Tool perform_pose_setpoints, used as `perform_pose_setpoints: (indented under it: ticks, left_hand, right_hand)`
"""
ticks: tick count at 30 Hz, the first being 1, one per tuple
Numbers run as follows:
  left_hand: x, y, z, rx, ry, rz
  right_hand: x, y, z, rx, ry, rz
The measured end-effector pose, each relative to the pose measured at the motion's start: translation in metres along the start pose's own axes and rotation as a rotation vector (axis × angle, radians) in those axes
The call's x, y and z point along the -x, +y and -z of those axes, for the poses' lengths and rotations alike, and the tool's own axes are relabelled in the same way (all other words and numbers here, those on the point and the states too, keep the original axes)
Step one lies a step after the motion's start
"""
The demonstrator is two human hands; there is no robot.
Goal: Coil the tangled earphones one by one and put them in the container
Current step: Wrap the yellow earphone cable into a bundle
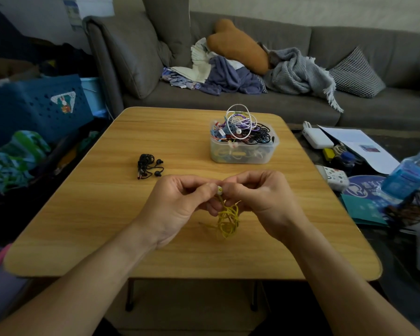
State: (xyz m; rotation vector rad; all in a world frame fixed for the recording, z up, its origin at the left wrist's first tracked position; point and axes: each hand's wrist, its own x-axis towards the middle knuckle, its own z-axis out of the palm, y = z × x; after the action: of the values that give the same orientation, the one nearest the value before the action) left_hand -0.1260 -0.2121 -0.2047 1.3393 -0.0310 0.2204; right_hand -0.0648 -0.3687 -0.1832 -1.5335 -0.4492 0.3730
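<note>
— Where are your hands?

— Over the near middle of the wooden table [87, 214]. Your left hand [177, 202] and right hand [260, 197] meet fingertip to fingertip, knuckles up, with the yellow earphones [227, 220] between them.

— What do your fingers grip?

— Both sets are curled. Your left thumb and forefinger pinch the cord just under a small white earbud [219, 190], which pokes up between the two hands. Your right fingers curl in close against the same spot, pinching the cord beside the earbud. The rest of the yellow cord hangs below your fingers in a loose tangle, its lowest loops close to the tabletop; you cannot tell whether they touch it.

— And the other earphones?

— A black pair [149, 166] lies bundled on the table to the left of your hands, well apart from them, its two earbuds sticking out to the right of the bundle.

— The container?

— A clear plastic tub [243, 151] stands on the far right part of the table, beyond your right hand. It is heaped above the rim with coiled cords in white, black, purple, blue and red; a white loop stands highest.

— Behind the table?

— A grey sofa [228, 95] with a brown cushion [238, 44] and rumpled blankets [298, 71].
</note>
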Motion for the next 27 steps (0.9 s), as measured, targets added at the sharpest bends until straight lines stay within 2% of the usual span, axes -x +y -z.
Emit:
perform_pose_setpoints:
  ticks: [7, 13, 17, 24, 27]
  left_hand:
    - [0.000, -0.001, 0.003, -0.096, 0.013, -0.026]
    - [0.000, -0.001, 0.000, -0.138, 0.045, -0.097]
    - [0.000, -0.003, -0.003, -0.171, 0.095, -0.117]
    - [0.003, -0.003, -0.001, -0.231, 0.111, -0.131]
    - [0.004, -0.005, -0.001, -0.268, 0.108, -0.095]
  right_hand:
    - [0.000, 0.003, 0.000, 0.040, 0.021, 0.047]
    - [0.000, 0.008, -0.003, -0.187, -0.034, 0.026]
    - [-0.002, 0.011, -0.006, -0.220, -0.021, -0.015]
    - [-0.004, 0.016, -0.010, -0.205, -0.001, 0.007]
    - [-0.004, 0.015, -0.005, -0.071, -0.012, 0.026]
